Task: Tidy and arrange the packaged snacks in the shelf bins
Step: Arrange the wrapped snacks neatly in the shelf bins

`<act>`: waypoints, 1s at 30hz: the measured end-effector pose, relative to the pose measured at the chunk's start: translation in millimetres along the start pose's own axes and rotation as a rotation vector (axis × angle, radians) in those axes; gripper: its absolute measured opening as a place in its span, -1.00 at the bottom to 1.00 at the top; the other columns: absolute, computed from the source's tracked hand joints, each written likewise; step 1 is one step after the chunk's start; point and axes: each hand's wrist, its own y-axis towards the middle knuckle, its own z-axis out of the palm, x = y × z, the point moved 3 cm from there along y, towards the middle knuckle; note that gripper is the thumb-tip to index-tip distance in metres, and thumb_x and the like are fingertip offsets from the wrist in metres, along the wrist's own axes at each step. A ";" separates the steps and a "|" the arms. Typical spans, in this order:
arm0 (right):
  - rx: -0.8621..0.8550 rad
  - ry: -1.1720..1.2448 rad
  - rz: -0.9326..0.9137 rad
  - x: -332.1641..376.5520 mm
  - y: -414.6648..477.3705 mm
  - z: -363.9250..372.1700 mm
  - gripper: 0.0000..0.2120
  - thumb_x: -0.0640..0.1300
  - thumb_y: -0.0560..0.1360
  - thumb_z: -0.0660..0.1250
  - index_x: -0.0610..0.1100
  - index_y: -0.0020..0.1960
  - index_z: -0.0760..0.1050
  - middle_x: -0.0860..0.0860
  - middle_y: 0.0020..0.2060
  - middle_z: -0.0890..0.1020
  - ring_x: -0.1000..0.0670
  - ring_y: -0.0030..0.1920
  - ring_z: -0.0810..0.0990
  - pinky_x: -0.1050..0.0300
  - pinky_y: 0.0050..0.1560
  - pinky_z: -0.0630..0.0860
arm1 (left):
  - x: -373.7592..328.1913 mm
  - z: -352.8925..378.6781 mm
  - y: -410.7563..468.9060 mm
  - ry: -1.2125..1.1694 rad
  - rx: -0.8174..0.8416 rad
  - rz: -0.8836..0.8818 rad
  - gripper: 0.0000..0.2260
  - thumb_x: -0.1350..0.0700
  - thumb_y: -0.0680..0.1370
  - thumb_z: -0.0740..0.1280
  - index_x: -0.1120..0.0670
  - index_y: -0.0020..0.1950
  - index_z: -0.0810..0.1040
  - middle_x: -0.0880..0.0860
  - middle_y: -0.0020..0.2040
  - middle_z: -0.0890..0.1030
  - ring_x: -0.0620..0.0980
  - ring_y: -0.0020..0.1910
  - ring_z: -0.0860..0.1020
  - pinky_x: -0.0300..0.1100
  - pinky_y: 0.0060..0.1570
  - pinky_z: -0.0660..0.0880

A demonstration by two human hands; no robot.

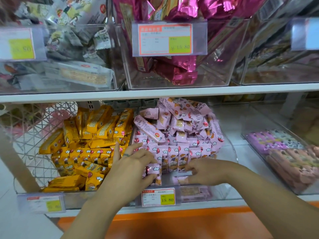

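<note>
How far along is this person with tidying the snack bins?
Partly done. A row of upright pink packs already stands at the front of the middle bin. The left hand grips one pink pack, and the right hand is at the row's foot. The pink heap behind and the yellow packs still look jumbled.

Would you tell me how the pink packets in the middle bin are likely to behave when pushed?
Probably light and slippery: the glossy pink packets lie loosely heaped, so a push may send them sliding. The upright front row looks apt to topple.
</note>
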 end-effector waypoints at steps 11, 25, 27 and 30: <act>-0.089 0.053 -0.105 6.6 -9.3 -2.1 -0.69 0.05 0.59 0.22 -0.10 0.18 0.56 0.06 0.16 0.56 0.18 -0.01 0.46 0.23 0.08 0.35 | -4.3 -3.3 0.8 -0.027 -0.037 -0.025 -0.76 -0.10 0.42 0.46 -0.16 0.06 0.62 -0.20 0.09 0.61 -0.04 0.41 0.33 0.20 0.38 -0.27; -0.082 0.112 -0.115 11.0 -18.4 -3.3 -0.77 0.07 0.60 0.17 0.02 0.21 0.40 0.14 -0.02 0.51 0.13 -0.11 0.45 0.28 -0.13 0.37 | -12.6 -5.6 6.7 0.089 -0.155 0.108 -0.66 -0.10 0.10 0.64 -0.17 -0.23 0.60 -0.20 -0.24 0.59 -0.09 -0.07 0.62 0.27 0.22 0.21; -0.139 0.119 -0.143 10.1 -21.2 -5.1 -0.73 0.06 0.59 0.21 -0.04 0.21 0.44 0.02 0.04 0.54 0.04 -0.08 0.47 0.15 -0.05 0.40 | -11.6 -5.1 7.4 0.091 -0.143 0.099 -0.65 -0.12 0.09 0.64 -0.18 -0.22 0.61 -0.20 -0.22 0.60 -0.09 -0.05 0.62 0.27 0.22 0.22; -0.320 0.127 -0.249 15.8 -30.2 -10.7 -0.76 0.11 0.52 0.29 -0.06 -0.14 0.45 0.03 -0.20 0.41 0.05 -0.24 0.36 0.10 -0.16 0.34 | -9.1 -3.9 6.9 0.099 -0.142 0.092 -0.63 -0.13 0.11 0.63 -0.18 -0.16 0.62 -0.20 -0.18 0.61 -0.09 0.00 0.60 0.30 0.22 0.25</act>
